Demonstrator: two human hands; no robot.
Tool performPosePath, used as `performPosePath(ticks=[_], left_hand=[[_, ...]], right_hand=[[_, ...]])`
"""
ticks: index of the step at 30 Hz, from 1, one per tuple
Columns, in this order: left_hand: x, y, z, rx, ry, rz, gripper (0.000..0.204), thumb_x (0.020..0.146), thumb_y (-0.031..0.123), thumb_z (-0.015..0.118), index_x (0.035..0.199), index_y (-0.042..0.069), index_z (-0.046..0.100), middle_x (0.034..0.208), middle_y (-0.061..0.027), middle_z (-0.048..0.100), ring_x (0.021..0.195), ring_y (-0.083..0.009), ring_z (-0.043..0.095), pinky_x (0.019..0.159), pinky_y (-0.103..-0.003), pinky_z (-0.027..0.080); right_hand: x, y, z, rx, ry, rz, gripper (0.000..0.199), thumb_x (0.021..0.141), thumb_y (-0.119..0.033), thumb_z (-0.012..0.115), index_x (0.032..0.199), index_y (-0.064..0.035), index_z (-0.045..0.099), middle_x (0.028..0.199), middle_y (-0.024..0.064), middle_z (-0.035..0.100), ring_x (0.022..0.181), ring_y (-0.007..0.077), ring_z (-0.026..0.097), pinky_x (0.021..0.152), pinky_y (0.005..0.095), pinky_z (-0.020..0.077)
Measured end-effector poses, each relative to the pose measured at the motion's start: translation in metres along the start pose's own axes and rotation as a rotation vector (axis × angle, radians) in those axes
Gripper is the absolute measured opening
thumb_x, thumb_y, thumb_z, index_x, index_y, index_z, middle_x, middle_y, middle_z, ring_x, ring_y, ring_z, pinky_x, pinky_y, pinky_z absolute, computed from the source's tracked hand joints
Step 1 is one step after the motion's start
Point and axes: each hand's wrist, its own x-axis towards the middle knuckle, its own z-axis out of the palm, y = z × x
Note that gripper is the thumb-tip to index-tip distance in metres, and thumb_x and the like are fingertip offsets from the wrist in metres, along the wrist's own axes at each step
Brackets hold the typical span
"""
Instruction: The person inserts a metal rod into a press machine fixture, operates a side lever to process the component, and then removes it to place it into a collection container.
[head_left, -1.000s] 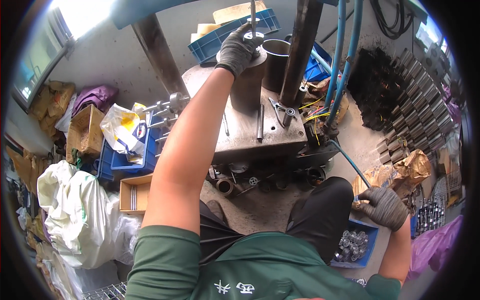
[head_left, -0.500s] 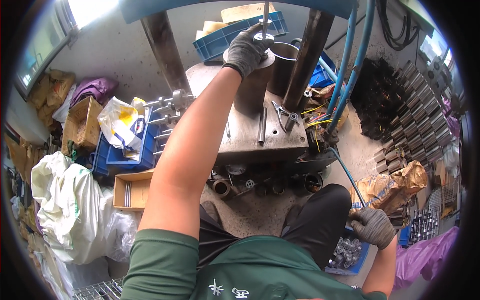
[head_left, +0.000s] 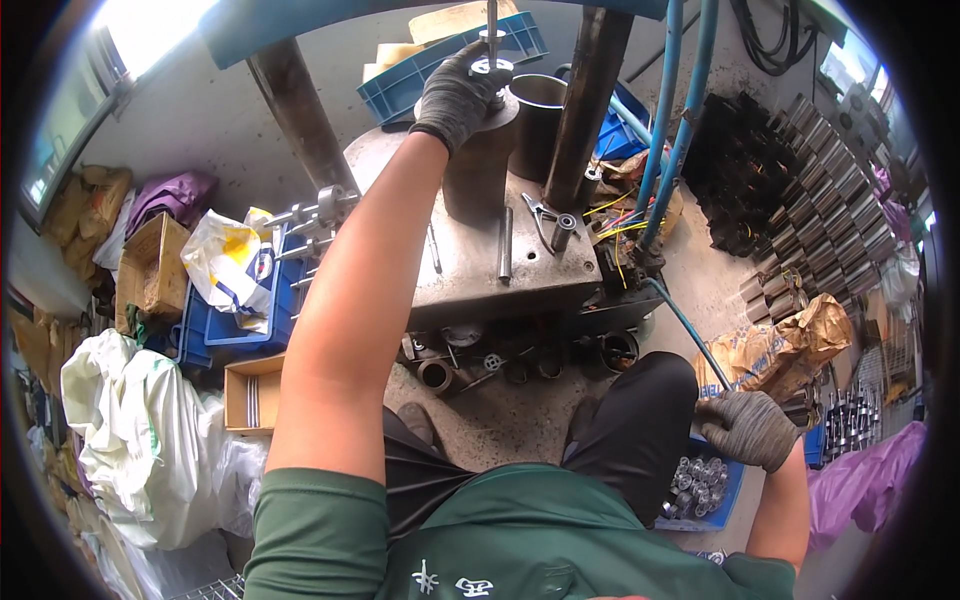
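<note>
My left hand (head_left: 453, 102), in a dark grey knit glove, is closed around a round metal part (head_left: 492, 68) at the top of an upright steel cylinder (head_left: 474, 180). A thin vertical rod (head_left: 492, 18) comes down onto that part from above. The cylinder stands on a worn steel machine table (head_left: 450, 285). Low on the right, my gloved right hand (head_left: 752, 430) grips the end of a long blue-green lever (head_left: 692, 335), which slants up to the machine. A short steel bar (head_left: 505, 245) and pliers (head_left: 542, 222) lie on the table.
Dark machine columns (head_left: 587, 100) and blue pipes (head_left: 690, 110) rise behind the table. Blue crates (head_left: 240, 325) and a white sack (head_left: 135, 430) sit left. Right are stacked metal tubes (head_left: 835, 190), a brown paper sack (head_left: 780, 350) and a blue bin (head_left: 725, 505) of small metal parts.
The whole scene has slid slightly left in the picture as my head moved. Both hands keep their holds on the metal part and the lever.
</note>
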Motion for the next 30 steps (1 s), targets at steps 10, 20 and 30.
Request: performPosePath(ticks=[10, 20, 30], left_hand=[[-0.001, -0.003, -0.004, 0.036, 0.041, 0.015, 0.042, 0.091, 0.026, 0.085, 0.127, 0.007, 0.073, 0.085, -0.0046, 0.074, 0.069, -0.0101, 0.067, 0.069, -0.028, 0.058], [-0.003, 0.002, 0.0, -0.002, 0.035, -0.01, 0.039, 0.089, 0.025, 0.088, 0.121, 0.004, 0.076, 0.096, -0.0046, 0.077, 0.081, -0.0121, 0.07, 0.081, -0.027, 0.059], [-0.002, -0.005, -0.006, 0.056, 0.069, 0.013, 0.037, 0.091, 0.027, 0.086, 0.119, 0.005, 0.077, 0.089, -0.0054, 0.076, 0.074, -0.0108, 0.069, 0.072, -0.028, 0.06]], right_hand=[[0.012, -0.005, -0.026, 0.031, 0.675, 0.072, 0.032, 0.09, -0.009, 0.071, 0.119, 0.0022, 0.07, 0.101, 0.0228, 0.072, 0.09, 0.039, 0.072, 0.085, 0.0438, 0.057], [0.111, 0.049, -0.114, 0.194, 1.081, -0.075, 0.032, 0.102, -0.008, 0.069, 0.133, 0.0007, 0.067, 0.117, 0.0086, 0.073, 0.102, 0.0128, 0.068, 0.091, 0.0275, 0.0572], [0.009, 0.003, -0.034, 0.09, 0.149, 0.003, 0.034, 0.082, -0.01, 0.074, 0.114, -0.0013, 0.072, 0.104, 0.0198, 0.074, 0.089, 0.0374, 0.074, 0.08, 0.0436, 0.0599]])
